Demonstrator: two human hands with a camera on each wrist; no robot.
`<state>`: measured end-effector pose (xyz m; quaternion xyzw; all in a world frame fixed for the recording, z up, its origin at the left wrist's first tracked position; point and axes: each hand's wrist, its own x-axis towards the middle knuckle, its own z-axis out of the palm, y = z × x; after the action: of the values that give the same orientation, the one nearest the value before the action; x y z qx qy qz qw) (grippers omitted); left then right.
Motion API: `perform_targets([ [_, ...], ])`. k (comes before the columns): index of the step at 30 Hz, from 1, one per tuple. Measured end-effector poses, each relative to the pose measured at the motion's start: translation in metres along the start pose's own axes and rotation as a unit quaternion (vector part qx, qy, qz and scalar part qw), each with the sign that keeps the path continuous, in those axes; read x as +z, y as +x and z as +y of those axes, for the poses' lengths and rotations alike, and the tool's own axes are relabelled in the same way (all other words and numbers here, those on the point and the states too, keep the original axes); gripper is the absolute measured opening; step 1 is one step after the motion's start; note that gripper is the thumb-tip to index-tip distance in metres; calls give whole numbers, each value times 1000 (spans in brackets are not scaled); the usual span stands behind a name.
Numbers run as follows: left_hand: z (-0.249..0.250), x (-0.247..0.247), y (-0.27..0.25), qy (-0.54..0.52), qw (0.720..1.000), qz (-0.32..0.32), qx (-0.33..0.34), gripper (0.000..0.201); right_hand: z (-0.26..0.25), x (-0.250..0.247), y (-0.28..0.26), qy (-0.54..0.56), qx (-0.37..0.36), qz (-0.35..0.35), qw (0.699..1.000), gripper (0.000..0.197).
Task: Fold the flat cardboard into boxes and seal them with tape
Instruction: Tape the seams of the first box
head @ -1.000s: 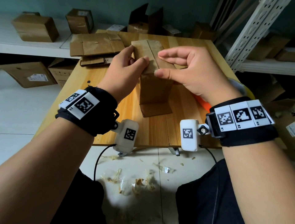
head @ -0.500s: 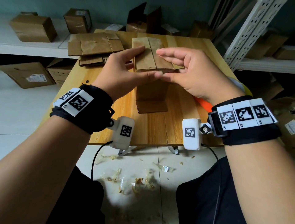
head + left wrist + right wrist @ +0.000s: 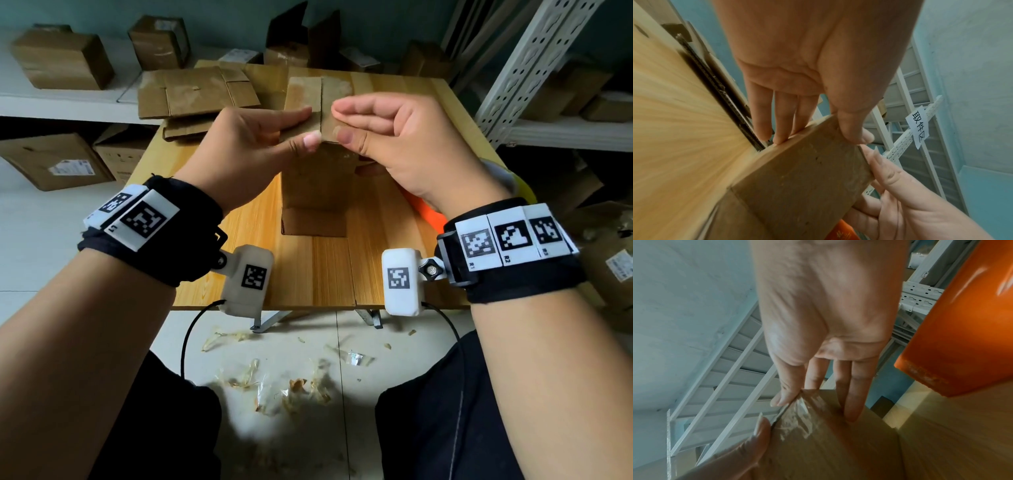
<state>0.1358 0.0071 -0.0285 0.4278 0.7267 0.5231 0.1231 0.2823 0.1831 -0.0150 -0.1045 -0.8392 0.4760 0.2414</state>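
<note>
A brown cardboard box [image 3: 318, 185] stands upright on the wooden table [image 3: 325, 274]. Its two top flaps [image 3: 305, 96] lie folded flat and meet at a middle seam. My left hand [image 3: 301, 126] presses the left flap with straight fingers, its thumb against the near edge. My right hand [image 3: 342, 123] presses the right flap the same way, and the two thumbs almost touch at the seam. One bottom flap [image 3: 313, 222] sticks out flat toward me. The right wrist view shows old tape residue [image 3: 799, 415] by my right hand [image 3: 816, 402]. The left wrist view shows my left hand [image 3: 818, 129] on the box's top edge [image 3: 797, 178].
An orange tape dispenser [image 3: 428, 214] lies on the table right of the box, partly behind my right wrist. Flat cardboard sheets [image 3: 195, 92] are stacked at the table's far left. A white metal rack [image 3: 534, 61] stands to the right. Tape scraps [image 3: 274, 380] litter the floor.
The top flaps have come down flat and closed. My left hand moved from the box's left top corner onto the left flap. Both thumbs came together at the seam's near edge.
</note>
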Motion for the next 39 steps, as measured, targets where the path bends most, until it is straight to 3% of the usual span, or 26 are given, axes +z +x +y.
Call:
perform_targets([
  [6,4,-9,1,79,997,-3,24,54,-1,-1,-4,-20,4,-6,1000,58],
  [10,2,-15,3,71,997,20,18,41,4,-1,-3,-24,-14,-9,1000,34],
  [13,1,-18,0,47,999,17,13,44,5,-1,-2,-20,-8,-16,1000,26],
  [20,-2,-21,1,29,999,-14,11,36,3,-6,-3,-4,3,-28,1000,39],
  [24,0,-17,-1,-20,1000,18,-9,32,0,-1,-2,-11,6,5,1000,43],
  [27,2,-13,-3,-55,998,33,-16,35,-6,4,-2,-60,12,7,998,45],
  [33,4,-9,-2,-25,999,47,-6,34,-17,29,-2,-221,8,-35,975,47],
  [36,4,-9,-3,-14,999,46,-1,34,-12,42,1,-267,-17,5,964,44],
  [39,5,-10,-2,-21,999,47,-6,36,-11,39,3,-236,-34,37,970,36],
])
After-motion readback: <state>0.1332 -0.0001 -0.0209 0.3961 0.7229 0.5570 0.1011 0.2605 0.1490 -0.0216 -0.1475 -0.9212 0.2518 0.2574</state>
